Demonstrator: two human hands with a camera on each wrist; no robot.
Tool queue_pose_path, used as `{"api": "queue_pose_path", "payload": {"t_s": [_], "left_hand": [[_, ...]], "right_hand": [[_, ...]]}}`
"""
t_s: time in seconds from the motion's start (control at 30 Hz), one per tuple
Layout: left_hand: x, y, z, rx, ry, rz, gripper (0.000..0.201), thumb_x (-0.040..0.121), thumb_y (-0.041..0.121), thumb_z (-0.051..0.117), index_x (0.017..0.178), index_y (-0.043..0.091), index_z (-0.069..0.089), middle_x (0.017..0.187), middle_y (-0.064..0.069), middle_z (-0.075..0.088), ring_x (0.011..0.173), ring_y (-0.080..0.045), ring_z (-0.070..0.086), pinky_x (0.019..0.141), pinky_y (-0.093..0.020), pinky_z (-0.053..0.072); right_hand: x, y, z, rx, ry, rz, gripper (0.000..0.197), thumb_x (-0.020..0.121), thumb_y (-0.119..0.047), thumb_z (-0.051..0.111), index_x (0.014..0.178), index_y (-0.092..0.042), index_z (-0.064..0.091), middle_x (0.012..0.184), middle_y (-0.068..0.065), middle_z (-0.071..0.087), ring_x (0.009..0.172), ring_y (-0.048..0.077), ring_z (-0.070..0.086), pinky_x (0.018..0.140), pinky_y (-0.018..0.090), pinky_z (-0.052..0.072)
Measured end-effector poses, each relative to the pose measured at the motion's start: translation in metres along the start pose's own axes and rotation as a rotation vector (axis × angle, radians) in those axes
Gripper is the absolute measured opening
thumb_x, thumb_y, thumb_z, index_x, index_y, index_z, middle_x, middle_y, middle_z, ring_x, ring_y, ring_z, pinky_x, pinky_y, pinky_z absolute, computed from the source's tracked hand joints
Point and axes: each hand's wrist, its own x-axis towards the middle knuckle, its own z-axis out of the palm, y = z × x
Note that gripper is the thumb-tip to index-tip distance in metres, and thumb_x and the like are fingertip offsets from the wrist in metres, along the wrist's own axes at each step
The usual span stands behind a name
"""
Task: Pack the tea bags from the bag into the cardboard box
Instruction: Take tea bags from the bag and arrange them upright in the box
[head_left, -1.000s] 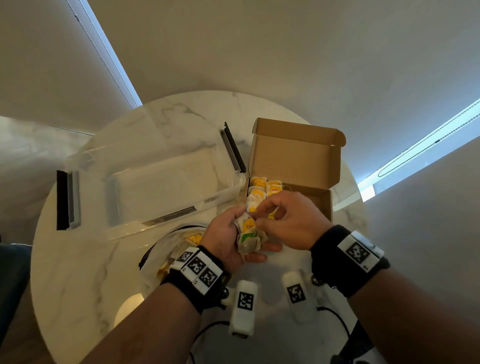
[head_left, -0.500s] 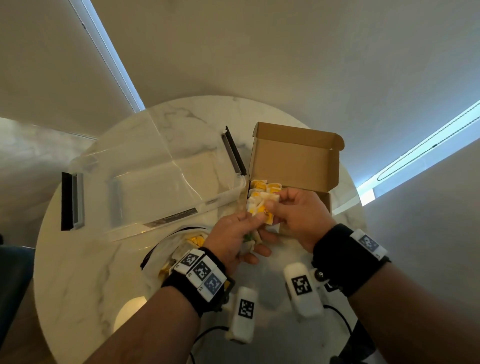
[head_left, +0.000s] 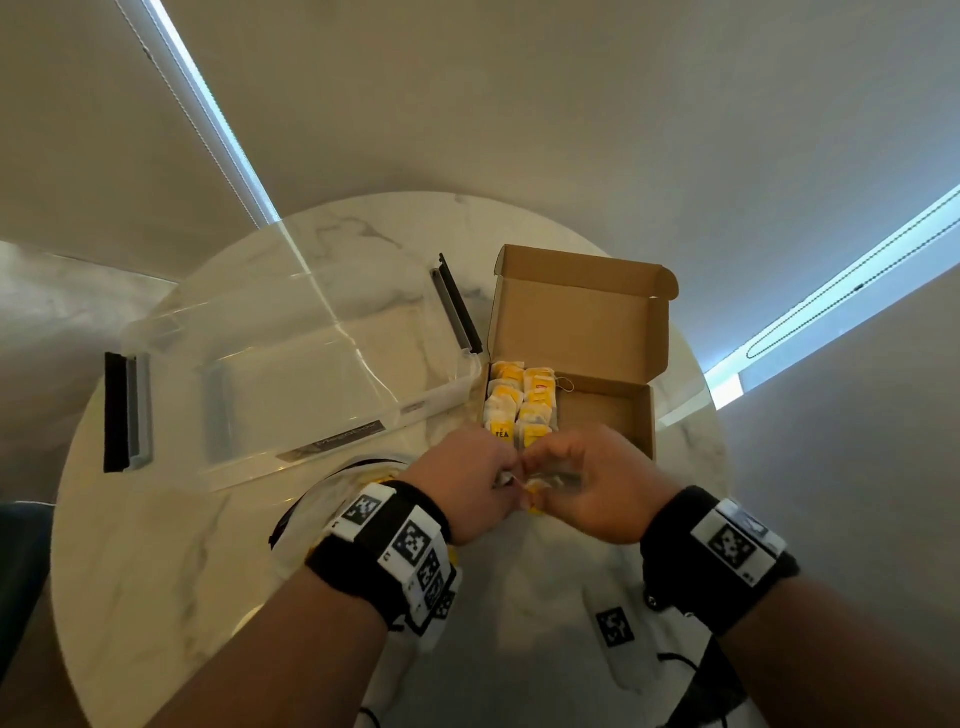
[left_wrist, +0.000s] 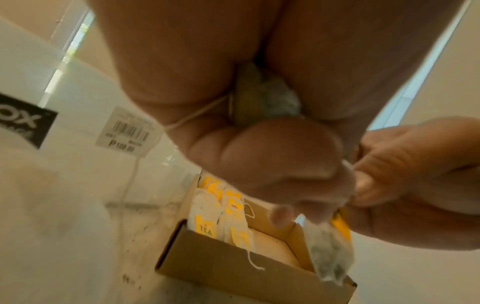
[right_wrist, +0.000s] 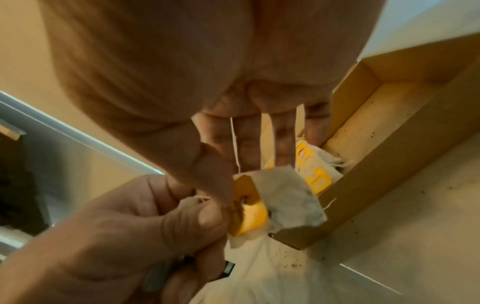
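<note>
The open cardboard box (head_left: 608, 415) stands on the marble table with its lid raised. Two rows of yellow-tagged tea bags (head_left: 519, 405) fill its left side; the right side is bare. Just in front of the box my two hands meet. My left hand (head_left: 506, 475) grips a bunch of tea bags (left_wrist: 262, 98) in its palm. My right hand (head_left: 540, 478) pinches one tea bag (right_wrist: 288, 197) by its yellow tag (right_wrist: 250, 209), right against the left fingertips. That tea bag (left_wrist: 330, 248) hangs over the box's near wall (left_wrist: 233, 261). The white plastic bag (head_left: 311, 514) lies under my left wrist.
A clear plastic container (head_left: 291, 374) with black clips lies left of the box, its side bearing a barcode sticker (left_wrist: 127, 131). Loose tea specks dot the table near the box (right_wrist: 389, 216). White tagged devices (head_left: 615, 626) and cables lie near the table's front edge.
My right hand held a tea bag over the box's left side half a second ago; now it has come back to the left hand and pinches another one.
</note>
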Motion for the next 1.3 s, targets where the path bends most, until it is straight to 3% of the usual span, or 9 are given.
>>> {"api": "queue_pose_path", "payload": {"t_s": [0.17, 0.3, 0.43, 0.53, 0.87, 0.97, 1.1, 1.2, 1.3], "left_hand": [[0.004, 0.002, -0.004, -0.025, -0.021, -0.004, 0.01, 0.09, 0.032, 0.068, 0.084, 0.024, 0.069, 0.077, 0.008, 0.065, 0.066, -0.008, 0.06, 0.068, -0.026, 0.054], [0.011, -0.002, 0.002, -0.375, 0.178, -0.077, 0.014, 0.089, 0.036, 0.069, 0.084, 0.024, 0.065, 0.07, 0.004, 0.069, 0.055, -0.008, 0.062, 0.05, -0.026, 0.051], [0.019, -0.019, 0.02, -0.567, 0.23, -0.331, 0.005, 0.096, 0.024, 0.059, 0.093, 0.024, 0.063, 0.076, -0.005, 0.071, 0.058, -0.016, 0.067, 0.055, -0.038, 0.06], [0.024, -0.024, 0.036, -0.537, 0.185, -0.391, 0.011, 0.098, 0.02, 0.055, 0.098, 0.026, 0.064, 0.078, -0.008, 0.071, 0.065, -0.022, 0.071, 0.057, -0.041, 0.062], [0.032, -0.031, 0.043, -0.602, 0.225, -0.447, 0.015, 0.1, 0.022, 0.051, 0.1, 0.025, 0.067, 0.08, -0.005, 0.07, 0.064, -0.021, 0.073, 0.053, -0.033, 0.06], [0.032, -0.032, 0.044, -0.626, 0.192, -0.435, 0.016, 0.1, 0.022, 0.052, 0.094, 0.026, 0.066, 0.079, -0.008, 0.07, 0.066, -0.026, 0.073, 0.057, -0.04, 0.062], [0.027, -0.032, 0.041, -0.736, 0.188, -0.378, 0.019, 0.1, 0.023, 0.052, 0.093, 0.016, 0.068, 0.082, -0.01, 0.071, 0.054, -0.019, 0.066, 0.046, -0.029, 0.052], [0.021, -0.026, 0.032, -0.953, 0.182, -0.384, 0.034, 0.103, 0.034, 0.047, 0.096, 0.008, 0.067, 0.083, -0.013, 0.072, 0.052, -0.02, 0.063, 0.044, -0.029, 0.049], [0.015, -0.021, 0.019, -1.485, 0.072, -0.431, 0.063, 0.102, 0.056, 0.031, 0.112, 0.002, 0.063, 0.086, -0.018, 0.07, 0.055, -0.025, 0.065, 0.042, -0.025, 0.047]], "right_hand": [[0.0, -0.002, -0.002, -0.167, -0.013, 0.003, 0.014, 0.086, -0.04, 0.075, 0.09, -0.027, 0.076, 0.077, -0.009, 0.07, 0.071, 0.005, 0.063, 0.065, 0.02, 0.052], [0.007, 0.008, -0.014, -0.039, 0.063, 0.109, 0.007, 0.086, -0.037, 0.075, 0.081, -0.031, 0.075, 0.066, -0.021, 0.066, 0.062, -0.003, 0.061, 0.057, 0.009, 0.042], [0.034, 0.034, -0.029, 0.157, 0.384, 0.349, 0.005, 0.084, -0.031, 0.078, 0.082, -0.032, 0.073, 0.077, -0.01, 0.072, 0.075, 0.006, 0.066, 0.072, 0.021, 0.052], [0.057, 0.046, -0.029, 0.199, 0.412, 0.502, 0.003, 0.088, -0.027, 0.074, 0.09, -0.03, 0.072, 0.084, -0.004, 0.071, 0.079, 0.012, 0.065, 0.066, 0.023, 0.051], [0.082, 0.066, -0.009, 0.062, 0.703, 0.682, 0.019, 0.082, -0.028, 0.078, 0.073, -0.026, 0.062, 0.091, 0.001, 0.067, 0.085, 0.019, 0.061, 0.07, 0.027, 0.046], [0.08, 0.067, -0.01, 0.04, 0.739, 0.683, 0.023, 0.083, -0.033, 0.078, 0.076, -0.018, 0.062, 0.084, 0.0, 0.062, 0.082, 0.019, 0.055, 0.072, 0.027, 0.041], [0.079, 0.068, -0.01, 0.001, 0.711, 0.653, 0.031, 0.079, -0.042, 0.08, 0.074, -0.016, 0.063, 0.082, 0.001, 0.063, 0.084, 0.021, 0.059, 0.071, 0.03, 0.045], [0.073, 0.065, -0.012, -0.004, 0.636, 0.626, 0.026, 0.081, -0.039, 0.077, 0.075, -0.019, 0.063, 0.085, 0.002, 0.064, 0.086, 0.02, 0.059, 0.07, 0.029, 0.043], [0.056, 0.053, -0.023, -0.041, 0.616, 0.589, 0.02, 0.085, -0.035, 0.07, 0.079, -0.016, 0.066, 0.079, 0.0, 0.062, 0.087, 0.022, 0.058, 0.072, 0.029, 0.042]]}}
